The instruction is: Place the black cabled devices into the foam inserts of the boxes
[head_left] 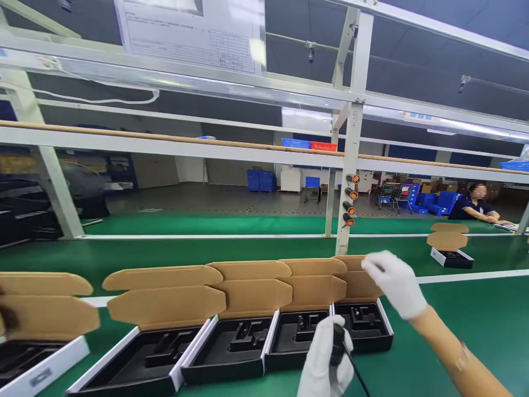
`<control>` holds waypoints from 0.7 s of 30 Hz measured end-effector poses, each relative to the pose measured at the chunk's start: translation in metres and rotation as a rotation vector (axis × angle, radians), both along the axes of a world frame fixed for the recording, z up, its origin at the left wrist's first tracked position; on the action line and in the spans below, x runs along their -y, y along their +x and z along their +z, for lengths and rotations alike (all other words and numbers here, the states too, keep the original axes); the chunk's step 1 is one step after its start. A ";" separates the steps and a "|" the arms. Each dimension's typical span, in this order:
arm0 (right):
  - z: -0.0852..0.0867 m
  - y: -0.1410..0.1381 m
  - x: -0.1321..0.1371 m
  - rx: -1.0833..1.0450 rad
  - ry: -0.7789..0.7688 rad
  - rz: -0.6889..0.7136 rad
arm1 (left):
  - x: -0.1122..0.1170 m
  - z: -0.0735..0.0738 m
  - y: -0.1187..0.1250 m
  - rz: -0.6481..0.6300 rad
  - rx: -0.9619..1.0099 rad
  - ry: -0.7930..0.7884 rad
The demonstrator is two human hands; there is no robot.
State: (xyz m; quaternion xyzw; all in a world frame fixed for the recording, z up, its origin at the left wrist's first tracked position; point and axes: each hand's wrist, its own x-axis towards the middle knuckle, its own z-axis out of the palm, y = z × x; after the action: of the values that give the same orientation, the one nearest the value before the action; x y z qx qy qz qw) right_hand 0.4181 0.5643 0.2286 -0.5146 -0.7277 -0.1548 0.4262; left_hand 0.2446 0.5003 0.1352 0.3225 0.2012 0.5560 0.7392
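Observation:
My left hand [326, 361], in a white glove, is closed around a small black device with a thin black cable [339, 344] just in front of the second box from the right. My right hand [394, 281], also gloved, reaches over the raised cardboard lid [359, 275] of the rightmost open box [366, 325], fingers curled near the lid's top edge; whether it grips anything is unclear. A row of several open boxes with black foam inserts and brown lids lies on the green belt [475, 320].
A white frame post [349, 182] with several black-and-orange knobs stands behind the boxes. Another open box [451, 256] sits far right on the belt. A seated person [475, 207] works at the far right. Blue bins stand in the background.

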 end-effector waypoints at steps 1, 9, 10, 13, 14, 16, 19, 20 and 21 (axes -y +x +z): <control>0.010 -0.001 -0.034 -0.068 0.070 -0.050 | -0.007 0.002 -0.008 0.024 0.003 -0.007; 0.026 -0.007 -0.169 -0.033 0.273 -0.044 | -0.036 0.007 -0.026 0.029 0.105 0.042; 0.027 -0.006 -0.165 -0.044 0.273 -0.024 | -0.038 0.009 -0.027 0.010 0.123 0.069; 0.031 -0.007 -0.129 -0.170 0.203 0.011 | -0.044 0.011 -0.029 -0.029 0.167 0.011; 0.030 -0.010 -0.109 -0.209 0.149 0.029 | -0.046 0.010 -0.029 -0.049 0.180 -0.033; 0.024 -0.022 -0.060 -0.214 -0.023 0.118 | -0.047 0.008 -0.028 -0.104 0.210 -0.078; 0.004 -0.047 0.013 -0.011 -0.379 0.386 | -0.043 0.007 -0.022 -0.229 0.250 -0.111; -0.003 -0.055 0.031 0.077 -0.463 0.432 | -0.040 0.008 -0.019 -0.241 0.278 -0.135; -0.010 -0.062 0.045 0.153 -0.518 0.452 | -0.036 0.010 -0.016 -0.236 0.314 -0.167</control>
State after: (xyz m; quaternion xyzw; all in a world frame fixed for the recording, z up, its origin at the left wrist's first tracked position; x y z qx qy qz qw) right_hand 0.3565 0.5192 0.2186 -0.4185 -0.8682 0.0948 0.2492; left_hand 0.2290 0.5365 0.1454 0.1908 0.0896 0.4902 0.8457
